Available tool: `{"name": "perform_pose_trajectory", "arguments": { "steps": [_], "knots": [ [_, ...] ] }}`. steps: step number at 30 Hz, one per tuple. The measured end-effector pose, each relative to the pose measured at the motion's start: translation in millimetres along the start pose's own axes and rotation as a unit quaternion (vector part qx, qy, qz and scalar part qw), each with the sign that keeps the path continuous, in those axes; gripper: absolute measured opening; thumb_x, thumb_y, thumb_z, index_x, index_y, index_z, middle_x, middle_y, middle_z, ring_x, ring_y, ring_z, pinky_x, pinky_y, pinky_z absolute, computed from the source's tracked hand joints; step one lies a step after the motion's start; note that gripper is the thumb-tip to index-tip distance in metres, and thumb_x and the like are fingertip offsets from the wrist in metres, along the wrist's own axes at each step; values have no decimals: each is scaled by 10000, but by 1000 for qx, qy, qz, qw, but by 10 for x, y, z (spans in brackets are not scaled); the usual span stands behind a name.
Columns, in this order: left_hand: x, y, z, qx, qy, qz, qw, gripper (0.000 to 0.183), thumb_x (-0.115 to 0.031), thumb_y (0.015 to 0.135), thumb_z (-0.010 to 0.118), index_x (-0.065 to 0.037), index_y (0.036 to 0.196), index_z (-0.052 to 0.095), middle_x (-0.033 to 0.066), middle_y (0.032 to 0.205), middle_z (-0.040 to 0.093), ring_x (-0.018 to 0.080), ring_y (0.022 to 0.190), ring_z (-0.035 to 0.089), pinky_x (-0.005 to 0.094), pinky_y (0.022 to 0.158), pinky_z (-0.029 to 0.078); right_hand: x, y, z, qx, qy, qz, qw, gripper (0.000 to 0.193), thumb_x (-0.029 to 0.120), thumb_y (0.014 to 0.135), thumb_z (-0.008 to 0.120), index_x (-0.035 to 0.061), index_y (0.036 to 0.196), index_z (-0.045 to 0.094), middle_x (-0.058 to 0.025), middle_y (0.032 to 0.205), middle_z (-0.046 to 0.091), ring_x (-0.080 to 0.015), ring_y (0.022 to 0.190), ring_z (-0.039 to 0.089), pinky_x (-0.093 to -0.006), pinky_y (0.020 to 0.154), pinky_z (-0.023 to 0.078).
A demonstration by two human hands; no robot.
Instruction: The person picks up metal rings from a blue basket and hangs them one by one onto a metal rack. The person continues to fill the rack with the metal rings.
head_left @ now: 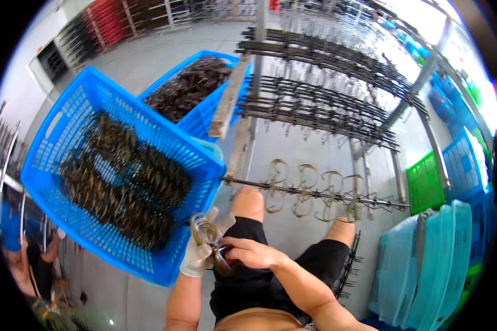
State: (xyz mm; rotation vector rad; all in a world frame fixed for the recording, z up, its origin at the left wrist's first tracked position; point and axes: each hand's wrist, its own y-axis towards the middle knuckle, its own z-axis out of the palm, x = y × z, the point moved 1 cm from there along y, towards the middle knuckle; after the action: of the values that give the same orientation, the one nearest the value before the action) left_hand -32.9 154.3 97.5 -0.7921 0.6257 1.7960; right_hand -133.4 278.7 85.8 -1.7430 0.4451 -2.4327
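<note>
My left hand (193,258), in a white glove, is closed round a bundle of thin, glossy, curved translucent pieces (205,230); their exact kind is unclear. My bare right hand (252,252) has its fingers curled at the lower end of this bundle, where darker pieces show, partly hidden by the fingers. Just left of my hands, a blue perforated basket (41,165) holds a heap of similar brownish pieces (132,182). Beyond my knees, a dark hooked rod (243,181) runs crosswise, with several yellowish looped pieces (303,190) hanging from it.
A metal rack (259,71) ahead carries many dark hooked rods (320,102). Behind the near basket stands another blue basket (165,74) of dark pieces. Stacked turquoise bins (425,270) and a green crate (425,182) are on the right. Another person's arm (23,265) shows at lower left.
</note>
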Motion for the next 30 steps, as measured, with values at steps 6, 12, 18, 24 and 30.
{"name": "perform_pose_trajectory", "arguments": {
  "steps": [6, 12, 18, 24, 30],
  "knots": [
    [334, 139, 268, -54, -62, 13, 997, 494, -152, 736, 667, -92, 1195, 493, 86, 1065, 598, 280, 1058, 566, 438, 943, 446, 72, -728, -193, -256, -183, -191, 930, 361, 231, 954, 464, -34, 1193, 516, -190, 1137, 487, -309, 1075, 484, -361, 936, 382],
    [534, 53, 806, -41, -88, -46, 994, 395, -45, 749, 562, -48, 1135, 476, 121, 1058, 578, 277, 1045, 560, 414, 930, 456, -224, -801, -123, -262, 98, -203, 939, 346, 215, 910, 578, -32, 1140, 501, -152, 1088, 466, -210, 1067, 491, -304, 932, 386],
    [633, -20, 800, -49, 48, -28, 997, 370, -26, 737, 539, -50, 1103, 496, 146, 1206, 537, 256, 1085, 543, 379, 928, 443, -264, -1091, -142, -267, -40, -396, 878, 260, 167, 951, 457, -32, 1056, 586, -151, 1178, 479, -275, 1105, 460, -359, 955, 347],
    [695, 132, 990, 8, 427, -3, 904, 364, 40, 704, 521, -29, 1061, 501, 160, 1161, 554, 249, 1066, 551, 357, 907, 434, -494, -1332, -93, 95, 133, -200, 966, 548, 392, 970, 430, 49, 1390, 350, -15, 705, 494, -69, 509, 445, -216, 476, 377],
    [710, 201, 1248, 160, 706, -43, 689, 228, -82, 686, 626, -53, 912, 623, 146, 832, 634, 353, 781, 600, 417, 722, 481, -440, -1857, -279, 171, 420, -165, 876, 508, 328, 912, 517, 48, 1323, 411, 4, 705, 492, -83, 551, 462, -208, 467, 365]
  ]
}}
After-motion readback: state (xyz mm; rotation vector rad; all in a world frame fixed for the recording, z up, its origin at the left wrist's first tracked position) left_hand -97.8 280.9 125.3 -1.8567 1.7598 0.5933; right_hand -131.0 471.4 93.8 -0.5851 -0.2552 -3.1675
